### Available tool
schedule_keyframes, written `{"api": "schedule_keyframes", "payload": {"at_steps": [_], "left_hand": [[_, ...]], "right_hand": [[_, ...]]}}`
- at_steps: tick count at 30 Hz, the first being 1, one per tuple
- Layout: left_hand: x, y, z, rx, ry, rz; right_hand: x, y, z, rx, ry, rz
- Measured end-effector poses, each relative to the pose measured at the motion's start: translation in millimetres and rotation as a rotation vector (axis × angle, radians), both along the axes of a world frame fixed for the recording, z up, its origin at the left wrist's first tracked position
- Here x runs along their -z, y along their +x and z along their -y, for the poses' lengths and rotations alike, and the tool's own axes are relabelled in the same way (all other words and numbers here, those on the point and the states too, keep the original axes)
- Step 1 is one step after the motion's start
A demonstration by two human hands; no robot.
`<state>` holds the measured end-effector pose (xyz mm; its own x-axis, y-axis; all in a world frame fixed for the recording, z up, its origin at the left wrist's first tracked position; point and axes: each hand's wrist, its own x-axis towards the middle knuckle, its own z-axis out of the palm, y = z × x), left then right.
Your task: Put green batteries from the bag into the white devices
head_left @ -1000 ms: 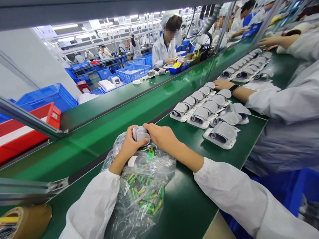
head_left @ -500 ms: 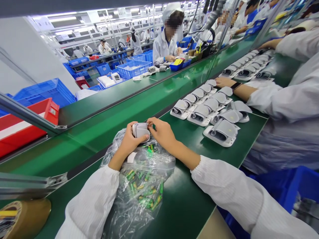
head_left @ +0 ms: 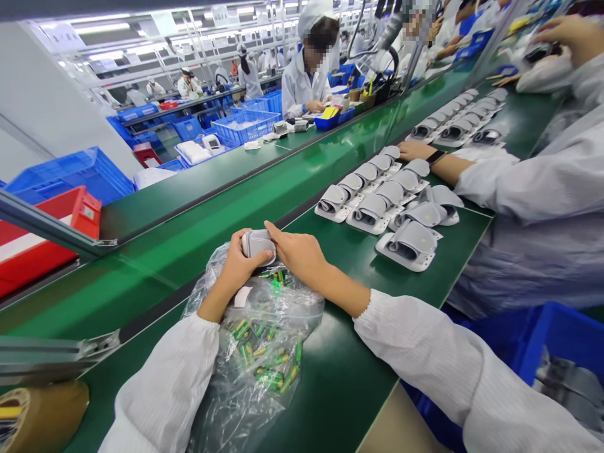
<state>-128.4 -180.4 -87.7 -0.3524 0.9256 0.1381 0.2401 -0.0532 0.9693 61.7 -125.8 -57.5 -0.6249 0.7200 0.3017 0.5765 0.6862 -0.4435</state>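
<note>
My left hand [head_left: 240, 261] is wrapped round a wrist blood pressure monitor [head_left: 258, 245] with a rolled grey cuff, its thumb lying across the cuff's front. At the monitor's right side is my right hand [head_left: 299, 257], its index finger stretched along the upper edge and its other fingers curled in against the side. The right thumb and whatever lies under those fingers are hidden. Both hands are over the upper end of a clear plastic bag [head_left: 236, 402] on the green table. Several green and gold batteries [head_left: 271, 379] lie in the bag, with more near its mouth below the monitor.
Rows of similar cuffed monitors [head_left: 408, 244] stand to the right. A co-worker's hand [head_left: 415, 151] rests beside them. The green conveyor belt [head_left: 174, 255] runs beyond my hands. A brown tape roll [head_left: 51, 412] sits front left; a blue bin [head_left: 509, 340] stands low at the right.
My right hand's index finger has straightened along the monitor's upper edge, where it was bent in a pinch. The left hand keeps its hold. The co-worker's far arm has lifted.
</note>
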Motion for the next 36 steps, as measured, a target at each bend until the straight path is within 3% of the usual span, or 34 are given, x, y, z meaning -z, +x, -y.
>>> {"api": "schedule_keyframes", "payload": {"at_steps": [3, 5, 8, 10, 13, 21, 29, 33, 36], "left_hand": [[-2.5, 2, 0, -0.090, 0.057, 0.166], [-3.3, 2, 0, -0.138, 0.095, 0.310], [-2.8, 2, 0, -0.140, 0.112, 0.426], [-1.4, 1, 0, -0.139, 0.108, 0.425], [0.8, 1, -1, -0.143, 0.105, 0.418], [1.1, 1, 0, -0.136, 0.101, 0.436], [-4.9, 3, 0, -0.131, 0.108, 0.487], [-3.0, 5, 1, -0.140, 0.121, 0.522], [0.3, 5, 1, -0.116, 0.105, 0.526]], "right_hand": [[-5.6, 7, 1, -0.074, -0.084, -0.245], [-10.1, 14, 0, -0.242, -0.192, -0.324], [-16.2, 23, -1, -0.526, -0.313, -0.150], [-18.5, 27, -3, -0.611, -0.356, -0.011], [-18.7, 31, -5, -0.650, -0.400, 0.055], [-13.5, 34, -7, -0.698, -0.323, 0.131], [-8.8, 30, -9, -0.666, -0.296, 0.077], [-7.9, 35, -4, -0.724, -0.238, 0.099], [-8.2, 34, -2, -0.692, -0.227, 0.038]]}}
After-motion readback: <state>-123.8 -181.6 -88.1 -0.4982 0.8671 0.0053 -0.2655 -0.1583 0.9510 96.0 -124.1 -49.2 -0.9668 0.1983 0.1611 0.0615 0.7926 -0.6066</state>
